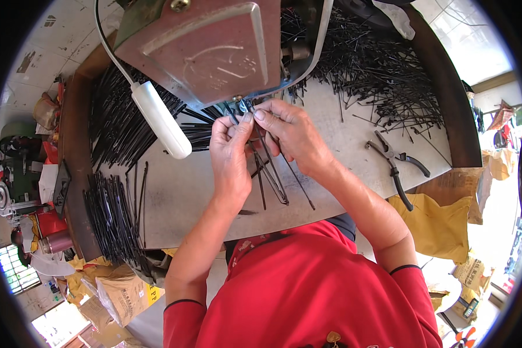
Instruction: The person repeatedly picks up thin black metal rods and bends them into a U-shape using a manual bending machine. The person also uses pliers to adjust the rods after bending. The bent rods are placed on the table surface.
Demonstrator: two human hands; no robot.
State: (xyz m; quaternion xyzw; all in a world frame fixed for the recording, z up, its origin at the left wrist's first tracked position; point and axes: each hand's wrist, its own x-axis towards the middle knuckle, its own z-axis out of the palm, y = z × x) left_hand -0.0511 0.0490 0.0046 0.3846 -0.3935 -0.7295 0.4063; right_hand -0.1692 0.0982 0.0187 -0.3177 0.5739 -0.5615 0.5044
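Under the front of a reddish machine head (209, 55), both hands meet with their fingertips pinched together. My left hand (233, 156) is closed around a thin black rod (267, 152), thumb pressed against it. From the other side my right hand (298, 136) pinches at the rod's upper end, close to the machine's lower edge. What exactly sits between the fingertips is partly hidden. Below the hands, a few more thin black rods (299, 184) slant across the grey metal tabletop (342, 145); some appear bent or joined at their lower ends.
Black rods (119, 116) lie heaped at the left, with another bundle (110, 214) nearer me. A tangled pile (383, 69) covers the far right. Black-handled pliers (391, 159) rest at right. A white lamp (162, 122) hangs beside the machine. A raised brown rim (75, 174) borders the table.
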